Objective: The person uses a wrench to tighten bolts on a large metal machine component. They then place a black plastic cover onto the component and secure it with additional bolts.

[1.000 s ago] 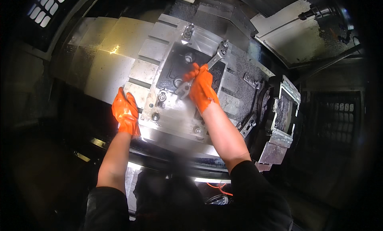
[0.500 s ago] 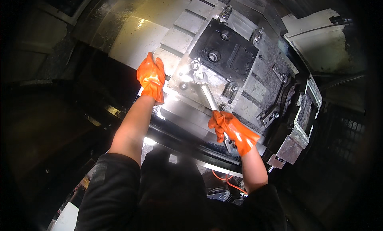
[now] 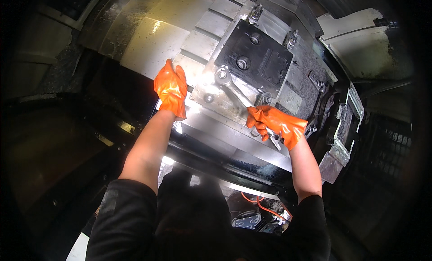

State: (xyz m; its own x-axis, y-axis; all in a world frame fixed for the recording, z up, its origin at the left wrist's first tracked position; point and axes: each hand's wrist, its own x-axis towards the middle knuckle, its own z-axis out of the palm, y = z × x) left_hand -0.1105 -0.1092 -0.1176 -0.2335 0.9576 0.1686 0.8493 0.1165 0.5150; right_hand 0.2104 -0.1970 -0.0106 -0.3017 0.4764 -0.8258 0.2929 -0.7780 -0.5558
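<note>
Both my hands wear orange rubber gloves. My right hand point(image 3: 274, 122) is closed around the shank of a long steel wrench point(image 3: 240, 95). Its upper end sits around a bolt head point(image 3: 222, 74) at the near left corner of a black rectangular workpiece point(image 3: 265, 58); the other end pokes out below my fist. My left hand point(image 3: 171, 87) rests at the near left edge of the slotted metal machine table point(image 3: 198, 45), thumb apart from the fingers, holding no tool. A metal plate point(image 3: 209, 85) lies under the workpiece.
Clamps with studs and nuts stand around the workpiece, one at the far corner point(image 3: 255, 14), another at the right point(image 3: 291, 39), a third near the wrench point(image 3: 264, 99). Metal chips cover the table's right side. An orange hose point(image 3: 270, 210) hangs below the front edge.
My right hand has moved right and slightly up with the wrench. The wrench's upper end has gone from beside the bolt head onto it. My left hand has stayed put.
</note>
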